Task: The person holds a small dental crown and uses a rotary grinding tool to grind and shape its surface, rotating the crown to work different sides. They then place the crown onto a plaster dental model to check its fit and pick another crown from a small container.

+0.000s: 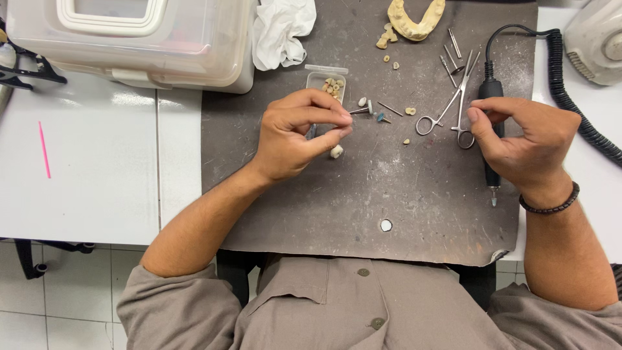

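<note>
My left hand (295,136) hovers over the dark work mat (363,201), fingers pinched together on a small item I cannot make out; a small white tooth-like piece (336,151) lies just below the fingertips. My right hand (528,142) is curled over a black rotary handpiece (492,91) that lies along the mat with its tip (494,199) pointing toward me. Whether the fingers grip the handpiece is unclear. Small burs (370,110) lie between the hands.
A small clear box of tooth pieces (327,83), metal scissors-like forceps (453,110), thin metal tools (451,55), a yellow dental cast (415,19), crumpled white tissue (280,29), a large plastic container (136,39), a coiled black cord (570,97), a pink stick (44,149).
</note>
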